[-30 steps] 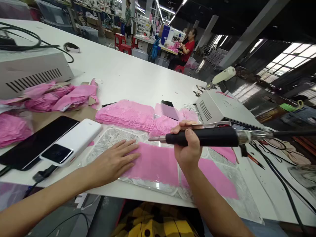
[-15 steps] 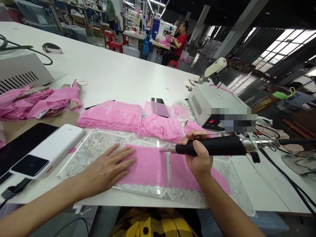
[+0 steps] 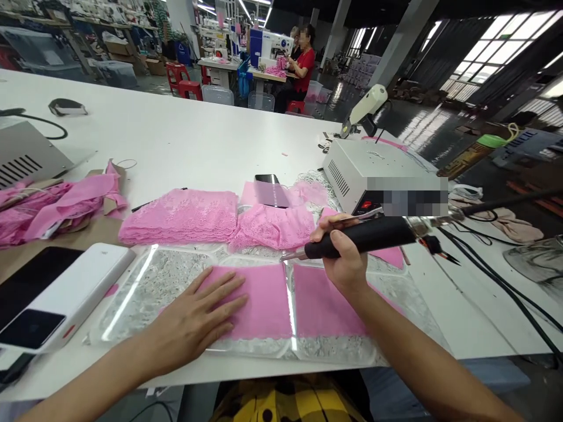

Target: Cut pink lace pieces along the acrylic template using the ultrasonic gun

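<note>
**Hot cutter held over pink lace strip**

A pink lace strip (image 3: 268,302) lies flat on a clear plate (image 3: 132,293) at the near edge of the white table (image 3: 197,135), low centre in the view. The left hand (image 3: 200,319) rests on it palm down, fingers spread and flat, grasping nothing; it covers the strip's left end. The right hand (image 3: 345,258) is clenched around the black handle of a cutting tool (image 3: 365,237), thumb on top. The tool's metal tip points to 9 o'clock and hangs just above the strip's far edge; whether it touches, I cannot tell. Its cord runs off toward 3 o'clock.

At 12 o'clock from the strip, two stacks of folded pink lace (image 3: 180,215) sit side by side, with a dark phone (image 3: 270,189) lying behind them. At 2 o'clock stands a grey metal box (image 3: 373,176) with a vented side and a cream-coloured tool (image 3: 365,108) propped on its far end. At 9 o'clock a white power bank (image 3: 65,293) lies beside a black tablet (image 3: 26,278). At 10 o'clock, loose pink scraps (image 3: 57,202) are heaped on brown card. Far off at 12 o'clock, a person in a red top (image 3: 303,61) sits at a sewing machine.
</note>
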